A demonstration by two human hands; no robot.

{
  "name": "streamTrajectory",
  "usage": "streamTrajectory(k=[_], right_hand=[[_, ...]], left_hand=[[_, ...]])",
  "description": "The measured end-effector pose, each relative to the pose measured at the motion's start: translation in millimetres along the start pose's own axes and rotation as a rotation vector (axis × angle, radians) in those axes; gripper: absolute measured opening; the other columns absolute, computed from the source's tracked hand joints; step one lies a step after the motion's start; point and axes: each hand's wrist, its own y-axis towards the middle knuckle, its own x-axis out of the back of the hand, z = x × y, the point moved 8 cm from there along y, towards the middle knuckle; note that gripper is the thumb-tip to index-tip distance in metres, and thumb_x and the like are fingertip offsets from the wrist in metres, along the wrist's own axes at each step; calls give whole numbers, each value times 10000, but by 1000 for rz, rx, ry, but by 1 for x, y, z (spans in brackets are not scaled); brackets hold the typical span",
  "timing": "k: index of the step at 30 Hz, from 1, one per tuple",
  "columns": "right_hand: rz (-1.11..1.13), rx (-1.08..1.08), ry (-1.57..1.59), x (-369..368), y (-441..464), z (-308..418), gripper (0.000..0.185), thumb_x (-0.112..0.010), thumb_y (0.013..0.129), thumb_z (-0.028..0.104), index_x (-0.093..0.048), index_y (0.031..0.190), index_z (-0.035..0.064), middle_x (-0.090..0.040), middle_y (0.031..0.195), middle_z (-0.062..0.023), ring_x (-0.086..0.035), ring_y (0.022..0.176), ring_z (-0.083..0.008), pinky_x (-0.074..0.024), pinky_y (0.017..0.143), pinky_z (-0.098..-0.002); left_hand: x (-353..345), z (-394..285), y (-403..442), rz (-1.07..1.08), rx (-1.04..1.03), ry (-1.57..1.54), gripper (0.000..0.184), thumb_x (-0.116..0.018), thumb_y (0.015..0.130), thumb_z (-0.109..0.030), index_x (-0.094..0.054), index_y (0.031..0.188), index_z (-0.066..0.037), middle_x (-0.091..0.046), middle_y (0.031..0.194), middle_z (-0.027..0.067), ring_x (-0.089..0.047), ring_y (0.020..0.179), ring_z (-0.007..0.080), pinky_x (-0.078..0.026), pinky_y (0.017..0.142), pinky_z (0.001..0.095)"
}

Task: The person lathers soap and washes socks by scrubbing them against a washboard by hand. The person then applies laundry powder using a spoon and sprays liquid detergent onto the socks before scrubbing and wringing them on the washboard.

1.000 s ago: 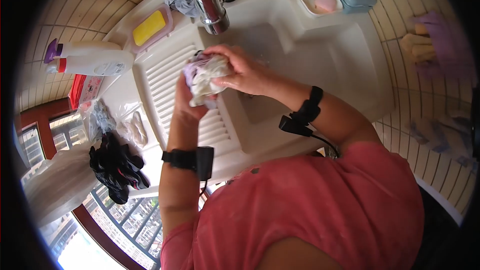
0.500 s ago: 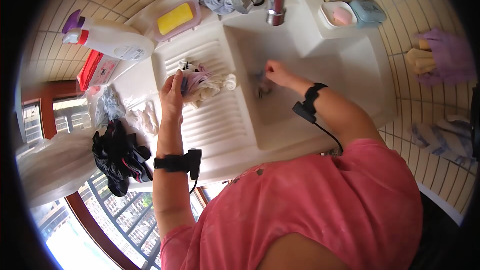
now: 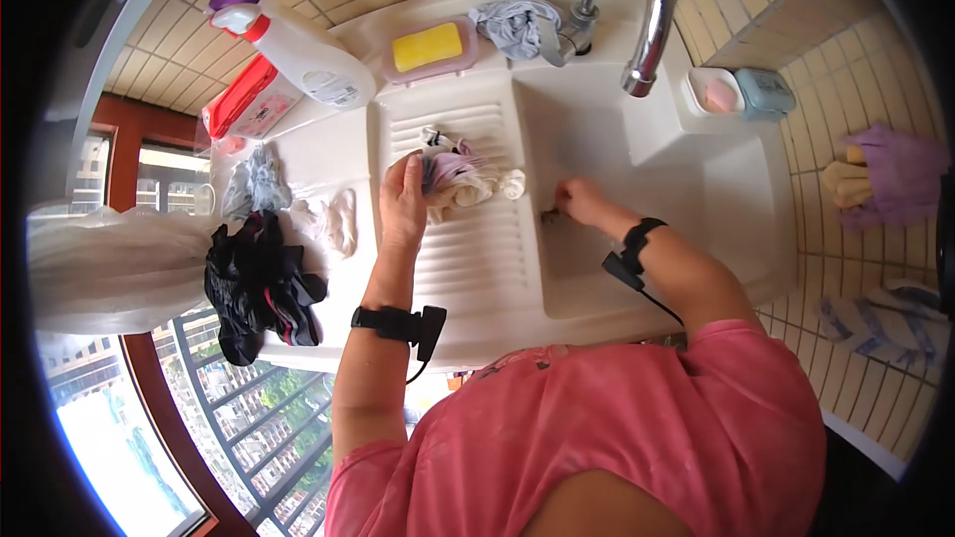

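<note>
On the ribbed washboard (image 3: 453, 273) lies a crumpled bunch of small clothes (image 3: 468, 182), white, cream and lilac with some dark bits, which look like socks. My left hand (image 3: 403, 204) is closed around the left side of this bunch. My right hand (image 3: 585, 202) is down in the white sink basin (image 3: 686, 179), its fingers pinched together. Right by those fingertips is a small dark thing (image 3: 550, 215); what it is and whether the fingers grip it is not clear.
A chrome faucet (image 3: 652, 30) overhangs the basin. Along the back are a grey cloth (image 3: 515, 28), a yellow sponge (image 3: 428, 47) in a dish and a white spray bottle (image 3: 313, 60). Black clothes (image 3: 261, 288) lie at left; pink soap (image 3: 721, 94) sits at right.
My head view has shifted, so the sink and its surroundings appear further right and lower. My left hand stays on the bunch; my right hand remains low in the basin, fingers pinched.
</note>
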Motion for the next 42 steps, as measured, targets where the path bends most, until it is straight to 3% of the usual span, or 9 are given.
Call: streamTrajectory(k=[5,7,13,20,22,26,29,34,42], right_hand=[[-28,-129,536,98,-17,110,98,-634,872,150,-636,893,54,-595,691,-41,-628,714,-130,-487,614,-312],[-12,203,726,106,-8,171,70,-630,863,122,-602,883,61,-604,754,-9,-584,714,-47,-451,590,-265],[-661,453,2,58,51,238,162,-662,867,203,-636,941,62,-653,969,-119,-590,930,-376,-464,789,-501],[-364,717,-2,30,-29,245,116,-649,791,146,-559,790,72,-587,898,-126,-567,870,-338,-437,789,-462],[-414,697,-155,31,7,243,117,-638,816,174,-596,875,82,-616,929,-118,-582,903,-323,-433,822,-463],[-746,370,-213,71,92,248,83,-590,889,179,-614,914,103,-638,924,-91,-592,926,-308,-429,818,-476],[-682,324,-223,62,75,243,103,-604,884,187,-622,945,105,-634,935,-101,-586,937,-319,-428,821,-472],[-451,667,-88,35,-29,237,157,-661,726,128,-590,865,109,-600,932,-90,-560,916,-313,-429,797,-457],[-778,285,-145,68,97,229,145,-626,847,146,-593,979,97,-655,933,-108,-596,893,-335,-441,771,-482]], left_hand=[[-1,-10,1,-53,-232,242,413,-513,1029,-360,-699,1181,-24,-673,1192,219,-631,1109,385,-481,980,438],[-9,-20,3,-129,-272,306,437,-492,1035,-385,-696,1185,-29,-679,1189,206,-631,1111,380,-478,981,441],[-22,-14,12,-119,-84,758,505,-349,1051,-475,-631,1308,-145,-509,1481,126,-362,1442,315,-223,1177,543],[-29,-23,-98,130,-479,727,332,-472,987,-135,-550,1254,46,-528,1415,236,-422,1380,462,-323,1148,528],[-28,-18,-64,-38,-730,624,276,-486,982,-123,-552,1190,47,-509,1415,258,-433,1359,468,-345,1131,522],[-28,-28,40,-240,-385,690,325,-525,1003,-248,-574,1240,-30,-471,1460,235,-419,1367,423,-324,1132,516],[-30,-10,39,-163,-189,949,390,-422,1033,-386,-644,1230,-132,-400,1570,136,-315,1459,367,-221,1181,544],[-39,-10,-82,104,-415,741,258,-524,967,-249,-620,1103,-52,-460,1505,208,-362,1437,447,-251,1160,597],[-26,-29,34,-339,-331,719,313,-480,1014,-259,-584,1202,-32,-502,1436,250,-450,1329,447,-340,1096,513]])
